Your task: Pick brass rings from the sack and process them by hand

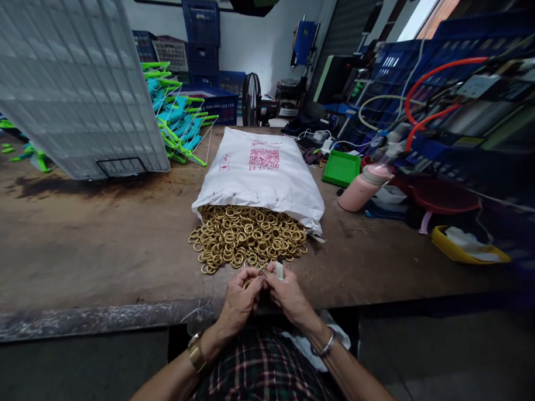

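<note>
Close to the table's front edge, my two hands meet. My left hand is closed in a pinch on a brass-coloured ring, and part of another ring shows in its fingers. My right hand is closed too, its fingertips touching the ring. A small pale object with a dark end sticks up from the right fingers; its kind cannot be made out. Just beyond lies a heap of brass-coloured rings, spilling from the open mouth of a white sack with red print.
A grey ribbed plastic crate stands on edge at left, beside green and blue plastic pieces. To the right are a green tray, a pink bottle, a yellow tray and a machine with red hoses. A fan stands behind.
</note>
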Tool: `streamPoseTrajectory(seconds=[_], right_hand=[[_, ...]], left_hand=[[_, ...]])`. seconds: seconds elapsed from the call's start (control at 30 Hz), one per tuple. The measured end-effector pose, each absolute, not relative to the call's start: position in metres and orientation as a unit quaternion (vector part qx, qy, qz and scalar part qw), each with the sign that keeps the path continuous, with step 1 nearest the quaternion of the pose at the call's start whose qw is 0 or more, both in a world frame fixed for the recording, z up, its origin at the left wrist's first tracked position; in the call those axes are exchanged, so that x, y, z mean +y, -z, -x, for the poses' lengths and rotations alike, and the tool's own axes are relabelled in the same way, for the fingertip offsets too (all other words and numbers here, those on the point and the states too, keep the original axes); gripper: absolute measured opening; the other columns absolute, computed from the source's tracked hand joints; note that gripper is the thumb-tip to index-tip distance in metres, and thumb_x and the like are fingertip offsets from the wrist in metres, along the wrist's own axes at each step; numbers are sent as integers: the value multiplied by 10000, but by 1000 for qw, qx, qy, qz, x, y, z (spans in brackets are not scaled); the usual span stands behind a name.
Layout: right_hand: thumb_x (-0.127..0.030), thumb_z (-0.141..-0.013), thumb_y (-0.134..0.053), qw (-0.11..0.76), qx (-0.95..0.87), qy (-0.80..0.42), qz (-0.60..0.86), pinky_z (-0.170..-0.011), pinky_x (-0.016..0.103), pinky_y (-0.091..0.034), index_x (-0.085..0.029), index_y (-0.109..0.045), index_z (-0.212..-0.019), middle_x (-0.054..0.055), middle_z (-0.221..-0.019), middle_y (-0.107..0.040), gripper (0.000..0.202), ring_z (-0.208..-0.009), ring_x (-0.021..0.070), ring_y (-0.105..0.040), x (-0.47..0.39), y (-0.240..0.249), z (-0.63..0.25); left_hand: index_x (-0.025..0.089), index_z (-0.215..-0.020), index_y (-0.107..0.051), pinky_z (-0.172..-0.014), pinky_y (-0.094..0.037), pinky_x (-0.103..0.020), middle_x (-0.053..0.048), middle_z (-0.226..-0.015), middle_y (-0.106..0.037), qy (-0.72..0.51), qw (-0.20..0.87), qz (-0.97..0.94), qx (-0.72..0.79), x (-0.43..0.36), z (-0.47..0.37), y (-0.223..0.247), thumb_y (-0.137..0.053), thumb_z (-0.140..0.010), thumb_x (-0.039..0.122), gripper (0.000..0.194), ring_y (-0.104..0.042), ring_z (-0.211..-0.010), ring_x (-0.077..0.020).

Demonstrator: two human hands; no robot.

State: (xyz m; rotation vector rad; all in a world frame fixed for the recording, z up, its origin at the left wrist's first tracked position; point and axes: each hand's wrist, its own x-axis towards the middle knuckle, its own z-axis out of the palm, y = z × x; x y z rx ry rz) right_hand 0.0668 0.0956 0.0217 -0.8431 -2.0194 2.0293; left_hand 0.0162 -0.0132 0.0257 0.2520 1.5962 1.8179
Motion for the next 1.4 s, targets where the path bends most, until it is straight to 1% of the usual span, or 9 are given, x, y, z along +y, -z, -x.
streamPoseTrajectory(seconds=[0.1, 0.23, 0.4, 0.53, 0.7, 0.97, 1.07, 1.2, 1.4], right_hand=[[-451, -718, -527, 50, -652, -704, 277, -346, 196, -218, -214, -426, -757, -90, -521, -467, 260, -335, 43, -248, 93, -25, -67], [-419, -728, -509, 77, -732, -627, 254, -462, 210, -341, -200, -502, -803, -67, -526, -499, 232, -428, 77, -388, 100, -28, -65], [-403, -725, -485, 106, -791, -554, 237, -589, 231, -368, -191, -506, -649, -36, -579, -488, 227, -575, 105, -443, 102, -28, -61], [-381, -736, -465, 91, -790, -558, 236, -564, 224, -343, -195, -457, -595, -43, -549, -443, 233, -562, 101, -406, 101, -27, -60], [-381, -763, -456, 81, -785, -570, 227, -551, 221, -343, -187, -469, -609, -45, -539, -462, 248, -542, 96, -411, 102, -28, -61], [-356, -806, -394, 79, -799, -557, 212, -570, 231, -363, -184, -506, -668, -25, -551, -494, 247, -534, 111, -460, 104, -25, -60], [-303, -823, -365, 79, -856, -465, 213, -568, 235, -338, -178, -528, -747, -1, -591, -519, 220, -555, 126, -476, 105, -25, -64], [-149, -773, -383, 24, -932, -327, 155, -556, 240, -274, -181, -543, -765, 21, -633, -566, 163, -571, 130, -472, 101, -24, -71], [-96, -751, -391, -19, -960, -243, 136, -578, 250, -258, -173, -556, -834, 46, -732, -636, 200, -630, 137, -518, 97, -24, -73]], left_hand=[[166, -673, -583, -493, -354, -203, 25, -566, -536, -691, 286, -129, 651, -16, -12, -27, -588, -748, 398, 244, -423, -480, -78], [180, -674, -632, -635, -389, -241, -9, -642, -600, -643, 186, -217, 711, -21, -7, -23, -563, -768, 277, 152, -514, -628, -134], [188, -703, -643, -673, -395, -256, -20, -680, -615, -623, 168, -271, 715, -22, -7, -22, -558, -765, 247, 121, -527, -666, -151], [177, -699, -598, -550, -376, -222, 12, -609, -550, -634, 269, -230, 688, -23, -7, -28, -543, -780, 335, 186, -471, -551, -111], [176, -751, -527, -378, -260, -167, 66, -533, -432, -650, 425, -155, 610, -28, -6, -32, -505, -784, 499, 325, -336, -398, -53], [171, -778, -528, -365, -251, -148, 63, -581, -462, -698, 443, -118, 550, -28, -8, -26, -564, -760, 467, 298, -345, -403, -33], [175, -731, -507, -362, -260, -153, 67, -550, -463, -701, 417, -97, 570, -26, -9, -25, -568, -749, 482, 314, -345, -385, -35], [172, -709, -503, -374, -284, -156, 62, -535, -473, -684, 379, -102, 615, -25, -9, -26, -546, -754, 498, 333, -368, -392, -41], [182, -722, -501, -378, -283, -171, 61, -543, -483, -670, 351, -125, 642, -25, -9, -22, -526, -750, 505, 326, -378, -394, -51]])
